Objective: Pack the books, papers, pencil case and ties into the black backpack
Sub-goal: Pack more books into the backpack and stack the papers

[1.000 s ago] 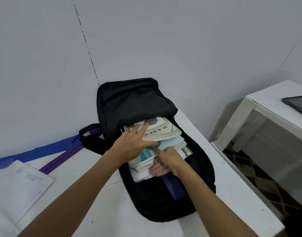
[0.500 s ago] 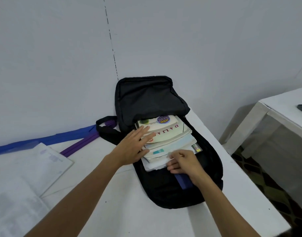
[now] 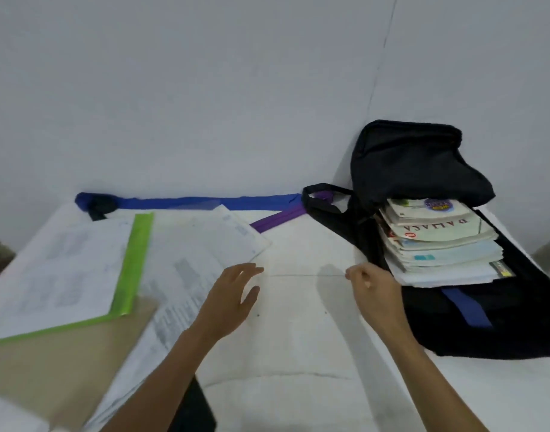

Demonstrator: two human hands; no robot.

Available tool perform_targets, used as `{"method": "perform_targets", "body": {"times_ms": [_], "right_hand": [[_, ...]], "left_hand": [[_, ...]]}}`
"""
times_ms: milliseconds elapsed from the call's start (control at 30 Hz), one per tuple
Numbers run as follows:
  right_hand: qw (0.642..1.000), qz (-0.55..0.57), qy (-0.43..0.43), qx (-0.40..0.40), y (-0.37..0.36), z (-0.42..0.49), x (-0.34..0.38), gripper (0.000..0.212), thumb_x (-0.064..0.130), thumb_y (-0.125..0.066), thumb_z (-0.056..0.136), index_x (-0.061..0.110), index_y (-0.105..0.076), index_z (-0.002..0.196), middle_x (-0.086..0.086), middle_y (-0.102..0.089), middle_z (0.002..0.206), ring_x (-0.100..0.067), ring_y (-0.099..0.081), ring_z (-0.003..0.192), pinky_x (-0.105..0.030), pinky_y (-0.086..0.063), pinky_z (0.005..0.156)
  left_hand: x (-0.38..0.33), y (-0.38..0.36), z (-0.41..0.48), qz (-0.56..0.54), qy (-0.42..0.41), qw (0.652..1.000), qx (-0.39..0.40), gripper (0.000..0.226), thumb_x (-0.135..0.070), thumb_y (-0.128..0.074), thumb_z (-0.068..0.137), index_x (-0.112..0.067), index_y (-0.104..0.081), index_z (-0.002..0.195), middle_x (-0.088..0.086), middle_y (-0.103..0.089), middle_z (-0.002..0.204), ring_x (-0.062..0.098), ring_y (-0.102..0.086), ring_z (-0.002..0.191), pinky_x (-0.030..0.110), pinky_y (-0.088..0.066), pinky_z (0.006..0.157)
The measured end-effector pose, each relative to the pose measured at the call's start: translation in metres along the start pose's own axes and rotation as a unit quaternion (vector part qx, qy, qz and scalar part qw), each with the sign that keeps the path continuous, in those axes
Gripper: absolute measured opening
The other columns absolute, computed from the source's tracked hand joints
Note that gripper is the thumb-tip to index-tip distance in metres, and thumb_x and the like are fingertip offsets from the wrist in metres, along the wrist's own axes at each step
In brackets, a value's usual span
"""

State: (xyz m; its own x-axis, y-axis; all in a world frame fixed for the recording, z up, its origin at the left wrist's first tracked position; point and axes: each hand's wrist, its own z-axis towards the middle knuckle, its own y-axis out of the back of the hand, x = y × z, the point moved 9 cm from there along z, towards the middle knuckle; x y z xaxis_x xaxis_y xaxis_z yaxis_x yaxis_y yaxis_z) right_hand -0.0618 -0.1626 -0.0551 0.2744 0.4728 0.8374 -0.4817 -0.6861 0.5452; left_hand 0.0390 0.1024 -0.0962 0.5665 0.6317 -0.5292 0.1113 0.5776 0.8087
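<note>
The black backpack point(image 3: 420, 157) lies open at the right of the white table, with a stack of books point(image 3: 439, 238) sticking out of its mouth and a blue strip on its front. Loose printed papers point(image 3: 202, 260) lie left of centre. A green-edged folder point(image 3: 133, 263) holding sheets lies further left. A blue tie point(image 3: 186, 202) and a purple tie point(image 3: 278, 218) stretch along the wall. My left hand point(image 3: 233, 294) hovers with spread fingers at the papers' edge. My right hand point(image 3: 373, 288) hangs loosely curled, holding nothing, just left of the backpack.
A tan envelope or board point(image 3: 49, 363) lies under the folder at the lower left. The white table point(image 3: 298, 353) meets the grey wall at the back. A dark object point(image 3: 192, 410) shows beneath my left forearm.
Both hands have left the books and backpack and moved left. My view has swung left, so the papers and folder now fill the left side.
</note>
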Motion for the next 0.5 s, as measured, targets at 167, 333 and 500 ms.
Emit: {"method": "perform_targets", "body": {"times_ms": [167,333,500], "right_hand": [[0.996,-0.027,0.052,0.069,-0.1,-0.039,0.057,0.021,0.014,-0.053,0.098,0.013,-0.07,0.085,0.009,-0.07,0.084,-0.006,-0.062,0.078,-0.011,-0.041,0.064],[0.981,-0.026,0.092,0.171,-0.211,-0.071,0.098,0.016,0.01,-0.055,0.099,0.015,-0.07,0.102,0.004,-0.07,0.095,-0.009,-0.063,0.083,-0.007,-0.046,0.072],[0.94,-0.13,0.206,0.239,-0.292,-0.093,0.117,0.04,0.013,-0.052,0.101,0.014,-0.053,0.14,0.006,-0.055,0.134,-0.016,-0.051,0.123,-0.022,-0.036,0.105]], "left_hand": [[0.084,0.059,-0.064,0.005,0.061,0.998,-0.028,0.047,-0.043,-0.037,0.094,-0.021,-0.059,0.129,-0.001,-0.056,0.132,0.011,-0.045,0.123,0.028,-0.037,0.106],[0.16,0.12,-0.109,0.067,0.116,0.99,-0.053,0.042,-0.035,-0.046,0.087,-0.023,-0.057,0.126,0.009,-0.058,0.131,0.027,-0.056,0.117,0.046,-0.049,0.095],[0.228,0.128,-0.135,0.141,0.221,0.959,0.105,0.068,-0.047,-0.044,0.092,-0.036,-0.015,0.153,0.007,-0.004,0.163,0.031,-0.005,0.15,0.049,-0.011,0.118]]}}
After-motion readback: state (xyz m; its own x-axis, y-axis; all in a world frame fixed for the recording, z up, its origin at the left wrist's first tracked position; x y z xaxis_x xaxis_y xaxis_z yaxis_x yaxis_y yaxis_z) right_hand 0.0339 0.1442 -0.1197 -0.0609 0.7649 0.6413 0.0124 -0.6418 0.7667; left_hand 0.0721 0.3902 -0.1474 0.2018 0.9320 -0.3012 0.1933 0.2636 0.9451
